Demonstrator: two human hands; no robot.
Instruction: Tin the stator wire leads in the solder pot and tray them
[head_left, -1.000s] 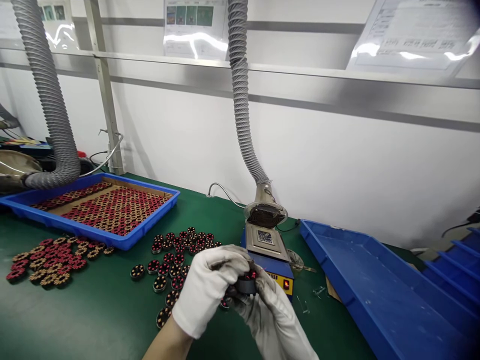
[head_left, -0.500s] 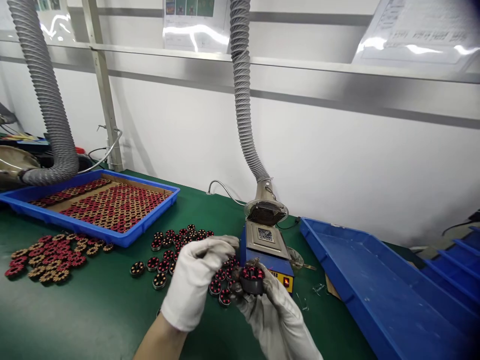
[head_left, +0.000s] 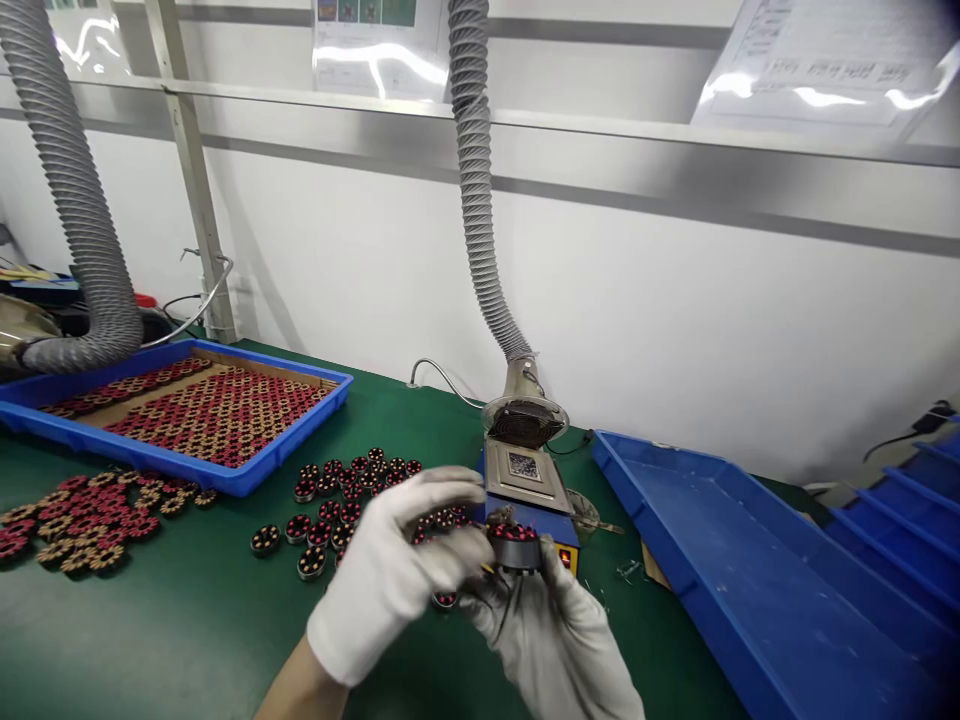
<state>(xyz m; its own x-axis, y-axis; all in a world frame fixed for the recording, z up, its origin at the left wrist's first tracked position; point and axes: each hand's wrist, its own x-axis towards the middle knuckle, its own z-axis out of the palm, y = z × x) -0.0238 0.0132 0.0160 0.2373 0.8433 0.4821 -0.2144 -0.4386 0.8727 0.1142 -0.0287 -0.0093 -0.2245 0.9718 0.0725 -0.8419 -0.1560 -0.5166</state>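
Head view: since half a second ago my white-gloved left hand point(head_left: 397, 575) has slid rightward across my grey-smudged gloved right hand point(head_left: 551, 635), and the round black wound coil with red windings point(head_left: 517, 545) has risen a little toward the blue solder pot with its square metal well point(head_left: 529, 480). The whole scene has drifted slightly left in frame.

My right fingers are closed around the coil from below, holding it just in front of the pot's near edge. My left fingertips come in at the coil's left side; motion blur hides whether they pinch its thin dark lead wires point(head_left: 501, 600) or only brush them, so I cannot tell that grip. Probably touching, no more than that.

My left hand covers part of the loose cluster of dark round coils point(head_left: 352, 490) on the green bench mat point(head_left: 187, 620). My right wrist is cut off by the bottom edge.

Far left, a shallow blue plastic tray point(head_left: 247, 470) holds close rows of red and tan flat stators on a brown liner. Another scatter of the same stators point(head_left: 82, 510) lies on the mat in front of it. At right, a large blue plastic bin point(head_left: 750, 570) runs out of frame. A grey ribbed extraction hose point(head_left: 480, 220) hangs over the pot.
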